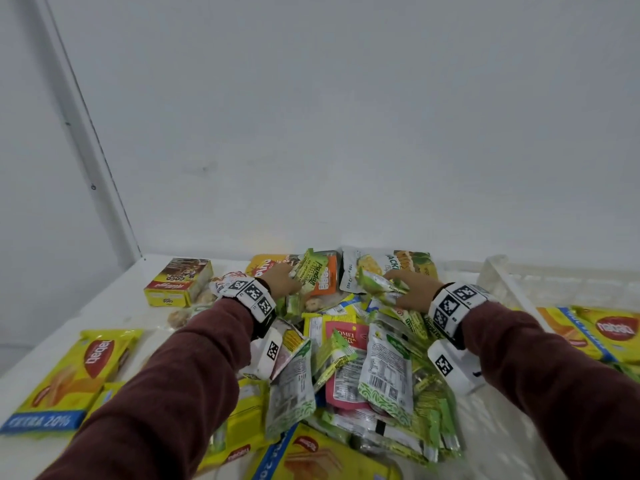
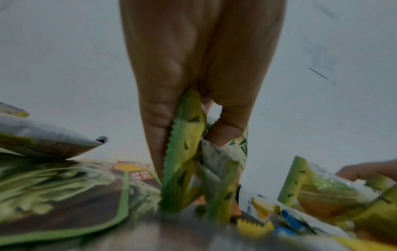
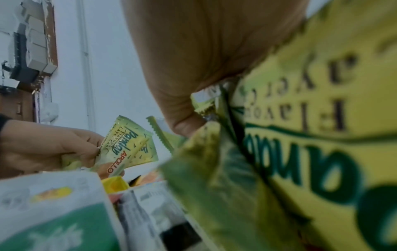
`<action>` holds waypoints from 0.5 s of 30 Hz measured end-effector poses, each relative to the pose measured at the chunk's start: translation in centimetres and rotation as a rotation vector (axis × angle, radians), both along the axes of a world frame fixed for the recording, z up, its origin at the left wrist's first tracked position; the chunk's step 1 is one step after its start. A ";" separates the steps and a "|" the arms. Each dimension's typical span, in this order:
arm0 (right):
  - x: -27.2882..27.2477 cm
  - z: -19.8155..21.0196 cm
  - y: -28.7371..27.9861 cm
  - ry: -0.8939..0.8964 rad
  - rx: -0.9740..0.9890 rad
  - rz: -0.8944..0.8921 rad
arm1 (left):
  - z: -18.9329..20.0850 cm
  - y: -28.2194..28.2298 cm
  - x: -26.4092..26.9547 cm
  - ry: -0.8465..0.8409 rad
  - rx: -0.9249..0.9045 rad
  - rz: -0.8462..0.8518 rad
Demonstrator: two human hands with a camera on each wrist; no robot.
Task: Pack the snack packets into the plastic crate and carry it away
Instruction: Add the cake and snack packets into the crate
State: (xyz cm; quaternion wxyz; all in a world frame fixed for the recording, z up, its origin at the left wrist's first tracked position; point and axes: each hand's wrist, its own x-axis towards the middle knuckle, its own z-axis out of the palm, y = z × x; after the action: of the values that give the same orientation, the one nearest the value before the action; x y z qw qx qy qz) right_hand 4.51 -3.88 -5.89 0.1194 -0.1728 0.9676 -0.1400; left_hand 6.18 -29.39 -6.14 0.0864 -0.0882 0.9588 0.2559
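Observation:
A heap of snack packets (image 1: 349, 358) covers the middle of the white table. At its far side my left hand (image 1: 292, 277) pinches a few green pandan cake packets (image 1: 311, 275) between thumb and fingers; the left wrist view shows the pinched packets (image 2: 184, 135) standing upright. My right hand (image 1: 401, 289) grips more green pandan packets (image 1: 375, 282), which fill the right wrist view (image 3: 300, 127). The translucent white plastic crate (image 1: 498, 271) sits at the right, its lattice floor (image 1: 502, 431) under my right forearm.
A Coco Crunch box (image 1: 178, 282) lies at the back left. Big yellow wafer packs lie at the left (image 1: 69, 375), the right (image 1: 606, 330) and the front (image 1: 311, 459). A jackfruit pouch (image 1: 388, 268) lies against the white wall behind.

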 end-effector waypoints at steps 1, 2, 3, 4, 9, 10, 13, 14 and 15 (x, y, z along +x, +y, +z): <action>0.2 0.3 -0.1 0.007 -0.016 0.004 | 0.0 -0.2 0.0 -0.002 0.055 0.016; 0.4 0.5 -0.2 0.024 -0.025 0.017 | 0.0 -0.3 0.0 0.018 0.123 0.020; 0.6 0.8 -0.4 0.045 -0.013 0.036 | 0.0 -0.4 0.1 0.051 0.199 0.029; 0.7 0.9 -0.6 0.058 0.021 0.058 | 0.2 -0.5 0.2 0.095 0.256 0.040; 1.9 -0.7 -1.9 -0.121 0.302 0.165 | 1.5 -1.2 0.6 0.265 0.439 0.137; 1.9 -1.0 -2.0 -0.145 0.328 0.160 | 1.7 -1.5 0.7 0.294 0.461 0.155; 1.9 -1.1 -2.0 -0.141 0.351 0.141 | 2.0 -2.7 1.3 0.349 0.490 0.196; 1.9 -1.1 -2.0 -0.132 0.334 0.141 | 1.9 -3.1 1.5 0.360 0.488 0.195; 2.0 -1.0 -2.0 -0.109 0.318 0.143 | 1.9 -3.4 1.7 0.365 0.485 0.192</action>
State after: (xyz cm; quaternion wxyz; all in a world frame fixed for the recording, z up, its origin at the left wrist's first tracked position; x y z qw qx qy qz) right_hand 6.47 -5.84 -6.93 0.2071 -0.2122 0.9549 0.0142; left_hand 7.89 -32.82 -4.27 -0.0933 -0.1078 0.8568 0.4956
